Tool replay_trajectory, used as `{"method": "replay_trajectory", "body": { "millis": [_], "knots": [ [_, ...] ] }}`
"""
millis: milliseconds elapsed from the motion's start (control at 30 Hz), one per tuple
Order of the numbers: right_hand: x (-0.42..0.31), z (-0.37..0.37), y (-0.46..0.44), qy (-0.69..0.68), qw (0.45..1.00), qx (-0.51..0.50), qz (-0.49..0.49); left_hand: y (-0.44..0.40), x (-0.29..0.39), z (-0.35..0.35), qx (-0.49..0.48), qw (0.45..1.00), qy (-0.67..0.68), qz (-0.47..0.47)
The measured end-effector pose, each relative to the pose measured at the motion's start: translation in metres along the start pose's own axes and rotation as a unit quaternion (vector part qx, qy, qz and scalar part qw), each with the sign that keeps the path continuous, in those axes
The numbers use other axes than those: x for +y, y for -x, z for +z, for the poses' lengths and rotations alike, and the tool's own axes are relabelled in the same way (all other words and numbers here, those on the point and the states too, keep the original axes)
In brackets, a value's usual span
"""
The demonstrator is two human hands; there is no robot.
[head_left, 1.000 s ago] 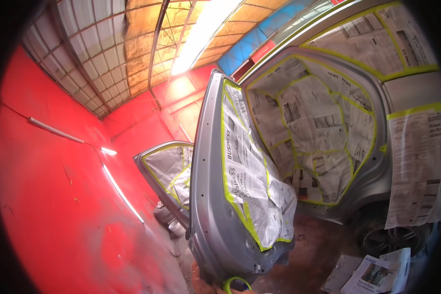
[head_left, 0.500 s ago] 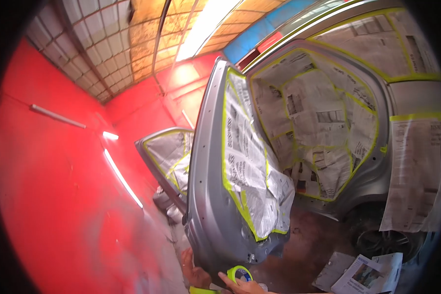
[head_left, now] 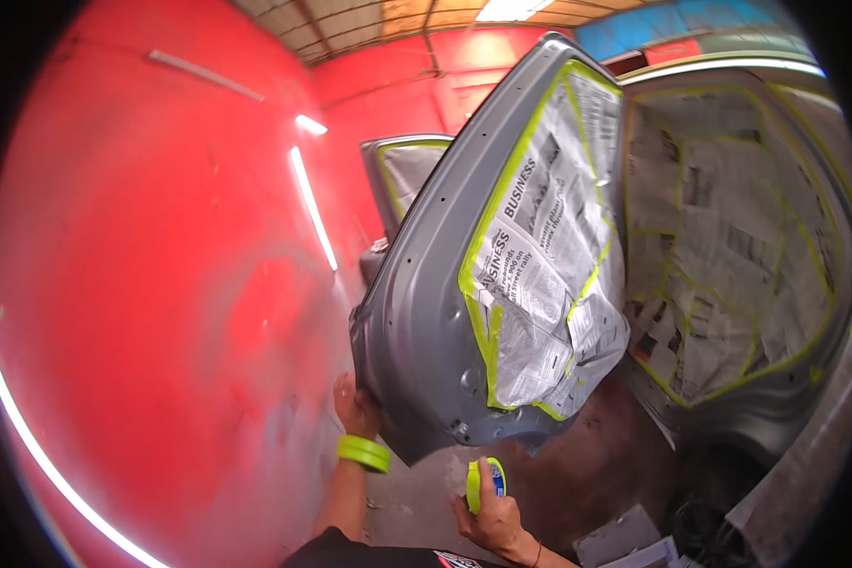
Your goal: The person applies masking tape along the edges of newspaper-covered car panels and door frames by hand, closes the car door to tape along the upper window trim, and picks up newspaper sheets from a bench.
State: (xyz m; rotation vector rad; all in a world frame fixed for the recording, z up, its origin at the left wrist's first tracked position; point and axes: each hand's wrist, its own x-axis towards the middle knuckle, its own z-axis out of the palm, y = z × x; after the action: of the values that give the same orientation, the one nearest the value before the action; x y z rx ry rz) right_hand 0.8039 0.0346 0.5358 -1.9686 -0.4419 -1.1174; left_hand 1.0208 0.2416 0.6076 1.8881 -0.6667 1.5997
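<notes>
Pinching a roll of tape, the right hand is closed, its thumb lying up over the side of the ring and the other fingers mostly hidden from view. The roll is yellow-green with blue inside, held below the bottom edge of a grey car door and apart from it. The left hand is raised at the door's lower left corner, its palm side against or just beside the edge; how far its fingers are spread or bent I cannot tell, as part of the hand is blurred against the metal. Around the left wrist sits a wide yellow-green band, like another roll worn as a bracelet. The door stands open and tilted in view, its inner face covered with newspaper bordered by yellow-green strips. To the right, more newspaper fills the car's doorway, above a dark wheel. Loose papers lie on the floor near the wheel, and a red wall rises at left.
</notes>
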Motion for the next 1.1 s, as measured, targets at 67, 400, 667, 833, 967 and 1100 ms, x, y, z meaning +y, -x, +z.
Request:
{"method": "replay_trajectory", "body": {
  "millis": [67, 400, 667, 833, 967, 1100],
  "knots": [
    [0.009, -0.031, 0.001, 0.008, 1.000, -0.004, 0.003, 0.001, -0.001, -0.004, -0.044, 0.997, -0.020, -0.057],
    [0.043, -0.163, -0.071, 0.004, 0.978, -0.149, -0.143, -0.001, 0.035, 0.003, -0.011, 0.953, 0.016, -0.302],
    [0.057, -0.205, -0.162, -0.014, 0.958, -0.246, -0.144, -0.007, 0.042, -0.002, -0.058, 0.939, -0.001, -0.340],
    [0.027, -0.191, -0.258, 0.037, 0.912, -0.286, -0.293, -0.009, 0.059, 0.003, 0.074, 0.957, -0.097, -0.262],
    [0.000, -0.155, -0.320, -0.034, 0.883, -0.329, -0.334, -0.051, 0.145, -0.033, 0.185, 0.957, -0.017, -0.221],
    [-0.002, -0.134, -0.345, -0.067, 0.850, -0.453, -0.262, -0.077, 0.189, -0.041, 0.049, 0.939, 0.266, -0.214]
  ]
}}
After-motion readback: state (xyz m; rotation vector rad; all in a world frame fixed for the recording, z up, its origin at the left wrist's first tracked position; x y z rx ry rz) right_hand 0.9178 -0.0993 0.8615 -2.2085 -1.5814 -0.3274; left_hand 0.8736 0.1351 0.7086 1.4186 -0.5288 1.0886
